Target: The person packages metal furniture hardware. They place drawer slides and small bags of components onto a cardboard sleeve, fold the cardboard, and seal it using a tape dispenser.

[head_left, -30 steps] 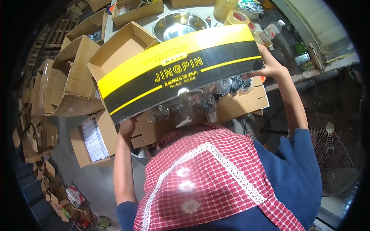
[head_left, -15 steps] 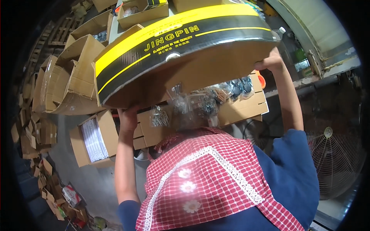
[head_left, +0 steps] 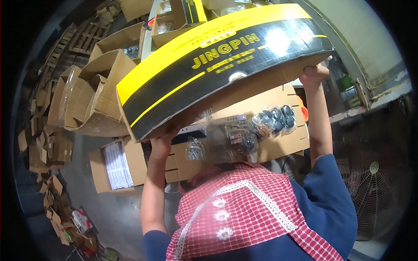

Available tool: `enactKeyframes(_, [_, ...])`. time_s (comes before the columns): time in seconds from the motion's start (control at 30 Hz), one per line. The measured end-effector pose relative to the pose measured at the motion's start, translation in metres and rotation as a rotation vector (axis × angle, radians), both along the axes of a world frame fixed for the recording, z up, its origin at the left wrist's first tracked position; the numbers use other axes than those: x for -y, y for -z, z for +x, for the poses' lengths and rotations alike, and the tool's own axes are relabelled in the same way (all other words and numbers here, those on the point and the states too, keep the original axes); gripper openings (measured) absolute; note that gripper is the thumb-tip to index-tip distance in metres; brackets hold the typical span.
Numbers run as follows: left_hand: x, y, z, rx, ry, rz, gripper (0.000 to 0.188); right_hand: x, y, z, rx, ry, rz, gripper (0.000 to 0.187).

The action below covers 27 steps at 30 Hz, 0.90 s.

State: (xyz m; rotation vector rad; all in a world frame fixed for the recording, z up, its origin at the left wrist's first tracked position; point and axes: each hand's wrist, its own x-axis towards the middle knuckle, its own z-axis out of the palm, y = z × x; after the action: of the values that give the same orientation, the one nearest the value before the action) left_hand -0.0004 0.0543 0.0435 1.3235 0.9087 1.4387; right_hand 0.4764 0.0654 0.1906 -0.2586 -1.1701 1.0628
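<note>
A long black and yellow cardboard box (head_left: 178, 91) is held up tilted in front of me, its left end lower than its right. My left hand (head_left: 161, 147) grips the lower left end from below, its fingers partly hidden. At the right end, my right hand (head_left: 314, 75) is closed on the lower edge. Beneath the box, a brown cardboard piece (head_left: 281, 145) carries clear bags: one of screws (head_left: 196, 149), one of black round parts (head_left: 277, 119), and others of small metal hardware (head_left: 246, 141). A metal strip with holes (head_left: 191, 130) shows partly under the box.
An open carton of stacked white strips (head_left: 116, 167) stands at the left. Large open cartons (head_left: 98, 93) are behind it, and smaller boxes of bagged parts (head_left: 167, 28) line the table at the back. A caged fan (head_left: 372, 195) stands at the right. Cardboard scraps (head_left: 56, 200) lie at far left.
Both hands have tipped the box, so less of its brown underside shows. The box and hands now appear further right in the view, and more of the bagged hardware is visible beneath.
</note>
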Motion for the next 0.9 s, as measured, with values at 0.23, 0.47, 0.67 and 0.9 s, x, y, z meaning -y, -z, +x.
enactKeyframes(0.23, [-0.034,-0.006,0.01,0.29,-0.161,-0.44,0.014,-0.01,-0.035,-0.103,0.34,0.765,0.077,0.06])
enactKeyframes(0.47, [-0.057,-0.025,0.002,0.515,-0.069,-0.64,0.035,0.036,-0.007,-0.138,0.999,0.996,0.341,0.045])
enactKeyframes(0.67, [-0.098,-0.079,-0.051,0.225,0.019,-0.565,0.057,0.028,0.028,-0.116,0.91,0.852,-0.098,0.033])
enactKeyframes(0.9, [-0.078,-0.057,-0.084,-0.494,-0.333,-0.333,0.06,0.076,0.057,-0.103,1.038,0.791,-0.226,0.031])
